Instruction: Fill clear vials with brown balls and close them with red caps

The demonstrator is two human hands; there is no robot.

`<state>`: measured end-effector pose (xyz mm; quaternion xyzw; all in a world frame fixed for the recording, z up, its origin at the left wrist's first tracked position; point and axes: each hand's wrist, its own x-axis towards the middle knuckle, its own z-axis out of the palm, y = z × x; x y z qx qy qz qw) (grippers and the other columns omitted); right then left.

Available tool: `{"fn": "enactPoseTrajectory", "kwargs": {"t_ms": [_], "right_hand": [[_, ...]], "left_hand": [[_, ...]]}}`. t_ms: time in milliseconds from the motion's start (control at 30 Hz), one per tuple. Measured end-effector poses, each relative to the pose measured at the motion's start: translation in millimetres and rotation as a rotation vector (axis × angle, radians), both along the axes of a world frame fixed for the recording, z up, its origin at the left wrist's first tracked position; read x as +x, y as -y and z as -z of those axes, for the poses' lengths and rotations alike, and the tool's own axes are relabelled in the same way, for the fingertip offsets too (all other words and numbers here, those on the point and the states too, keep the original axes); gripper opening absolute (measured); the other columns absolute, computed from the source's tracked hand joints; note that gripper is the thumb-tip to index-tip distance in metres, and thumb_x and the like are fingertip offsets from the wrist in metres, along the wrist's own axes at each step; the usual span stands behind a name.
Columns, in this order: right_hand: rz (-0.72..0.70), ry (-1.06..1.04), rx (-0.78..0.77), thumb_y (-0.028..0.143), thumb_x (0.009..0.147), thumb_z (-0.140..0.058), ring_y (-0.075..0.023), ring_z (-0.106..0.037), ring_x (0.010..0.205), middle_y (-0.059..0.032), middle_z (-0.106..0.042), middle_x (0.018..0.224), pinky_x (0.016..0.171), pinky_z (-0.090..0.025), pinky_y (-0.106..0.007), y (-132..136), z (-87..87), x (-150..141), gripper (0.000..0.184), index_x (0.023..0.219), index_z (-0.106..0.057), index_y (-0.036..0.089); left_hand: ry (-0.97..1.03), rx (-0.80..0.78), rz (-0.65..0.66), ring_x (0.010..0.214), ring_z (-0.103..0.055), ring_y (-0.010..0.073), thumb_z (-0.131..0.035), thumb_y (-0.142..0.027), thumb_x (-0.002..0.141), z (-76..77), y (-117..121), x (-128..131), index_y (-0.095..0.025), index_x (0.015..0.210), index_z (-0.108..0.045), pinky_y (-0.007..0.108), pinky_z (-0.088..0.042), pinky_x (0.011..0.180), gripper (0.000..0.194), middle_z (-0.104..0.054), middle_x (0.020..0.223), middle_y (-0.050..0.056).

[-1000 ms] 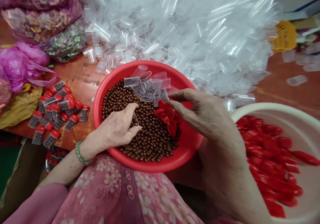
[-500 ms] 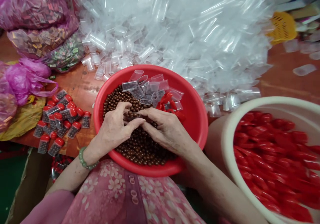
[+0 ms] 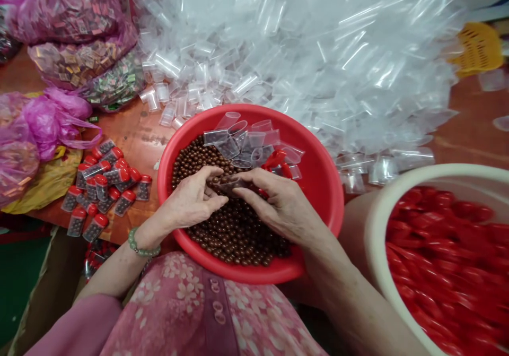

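Over the red basin (image 3: 334,207), my right hand (image 3: 280,202) pinches a small clear plastic tube (image 3: 231,185) between thumb and fingertips, its mouth toward the left. My left hand (image 3: 193,199) sits at that mouth, thumb and index finger apart, the other fingers curled and partly hidden. Glossy brown balls (image 3: 238,239) lie heaped beneath both hands. At the basin's far side rest several clear empty tubes (image 3: 256,138), with red caps (image 3: 276,159) beside them.
Filled red-capped tubes (image 3: 107,178) lie on the table at left, near pink bags (image 3: 79,11) of small packets. Clear tubes (image 3: 298,53) are piled behind the basin. A cream bucket (image 3: 376,234) of red caps stands at right; a yellow scoop (image 3: 479,48) lies beyond.
My right hand has drawn the tube slightly away from my left hand, opening a gap between them. The whole view has shifted a little, so things appear farther right.
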<state>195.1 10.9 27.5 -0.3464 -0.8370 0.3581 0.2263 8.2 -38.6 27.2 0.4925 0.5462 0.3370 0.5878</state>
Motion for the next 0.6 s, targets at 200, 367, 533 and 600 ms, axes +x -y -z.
{"fn": "enactPoseTrajectory", "kwargs": {"t_ms": [200,367,533,600], "right_hand": [[0.022,-0.067,-0.125,0.024,0.091,-0.058,-0.0177,-0.068,0.083,-0.0047,-0.073,0.091,0.076,-0.053,-0.03,-0.3,1.8,0.1,0.013,0.099,-0.068,0.02],[0.031,-0.129,-0.25,0.026,0.09,-0.059,-0.0173,-0.069,0.083,-0.0041,-0.074,0.092,0.078,-0.054,-0.03,-1.2,1.6,-0.6,0.014,0.1,-0.067,0.02],[0.023,-0.185,-0.303,0.028,0.088,-0.061,-0.0168,-0.067,0.084,-0.0031,-0.072,0.09,0.078,-0.053,-0.029,-3.1,-0.6,-0.9,0.013,0.097,-0.064,0.019],[0.002,-0.181,-0.305,0.027,0.088,-0.061,-0.0156,-0.066,0.083,-0.0019,-0.071,0.088,0.079,-0.052,-0.028,-3.7,-1.0,-1.7,0.008,0.093,-0.064,0.02]], "left_hand": [[0.006,-0.044,0.011,0.065,-0.051,0.009,-0.06,-0.016,0.078,0.9,0.1,-2.2,-0.014,0.11,-0.057,0.023,-0.042,0.062,0.032,-0.056,0.075,-0.002],[0.156,-0.076,-0.127,0.068,-0.056,0.0072,-0.061,-0.01,0.075,-3.0,-2.4,-1.4,-0.013,0.106,-0.059,0.019,-0.045,0.062,0.031,-0.061,0.085,0.0],[0.06,0.019,-0.125,0.059,-0.057,0.006,-0.062,-0.014,0.078,-14.3,0.0,-1.2,-0.012,0.104,-0.062,0.019,-0.049,0.058,0.026,-0.061,0.078,-0.001],[-0.039,0.152,-0.115,0.06,-0.059,0.0057,-0.06,-0.013,0.08,-19.2,1.3,-2.0,-0.013,0.101,-0.065,0.019,-0.05,0.058,0.022,-0.062,0.086,0.001]]}}
